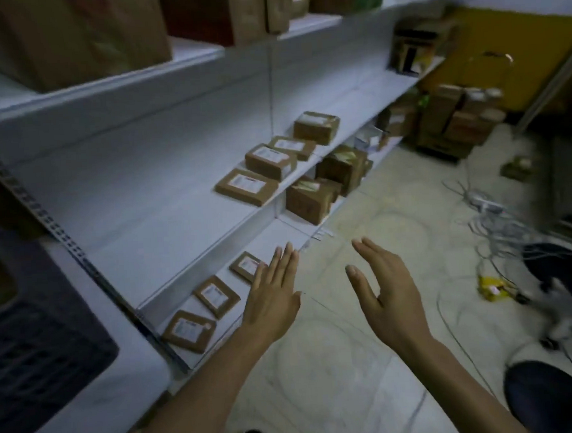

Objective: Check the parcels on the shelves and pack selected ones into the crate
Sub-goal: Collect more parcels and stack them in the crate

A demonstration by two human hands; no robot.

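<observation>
Both my hands reach out over the floor, empty, fingers straight. My left hand (275, 290) hovers at the front edge of the lowest shelf (279, 231), partly covering a flat brown parcel (247, 267). Two more flat labelled parcels (217, 295) (188, 330) lie to its left on that shelf. My right hand (386, 294) is held palm inward above the floor, apart from the shelf. The middle shelf carries several small brown boxes (268, 160). A dark slatted crate (35, 352) sits at the far left.
Big cartons (76, 35) fill the top shelf. Brown boxes (313, 198) stand on the bottom shelf farther along. A stack of boxes (456, 119) sits on the floor at the back. Tangled cables (492, 223) and a dark chair (556, 273) are on the right.
</observation>
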